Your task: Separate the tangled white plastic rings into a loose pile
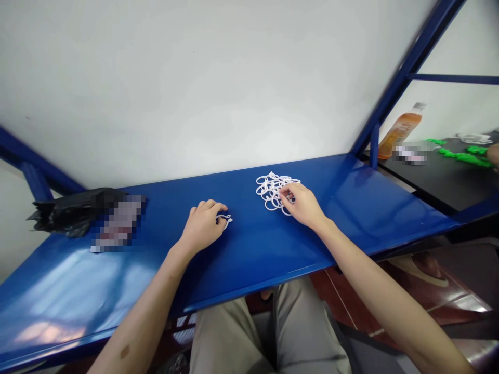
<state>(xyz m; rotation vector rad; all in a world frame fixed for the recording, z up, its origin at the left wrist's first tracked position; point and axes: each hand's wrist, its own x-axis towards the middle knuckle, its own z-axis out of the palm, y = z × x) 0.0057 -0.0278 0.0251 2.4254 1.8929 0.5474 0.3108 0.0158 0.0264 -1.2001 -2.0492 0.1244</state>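
Note:
A pile of thin white rings (272,188), with small knobs where they join or overlap, lies on the blue table (249,259). The fingertips of my right hand (302,203) are pinched together at the pile's right side, on a ring there. To the left and apart from the pile, my left hand (203,223) rests low over the tabletop. Between its thumb and index finger is a single white ring (229,219) with a small looped end. Part of this ring is hidden behind the fingers.
A black plastic bag (74,210) and a pixelated flat item (120,223) lie at the left. Blue metal frame bars (401,67) rise at both sides. On a dark table (424,176) at right are an orange drink bottle (401,130), green pieces (463,156) and part of another person's hand (493,155).

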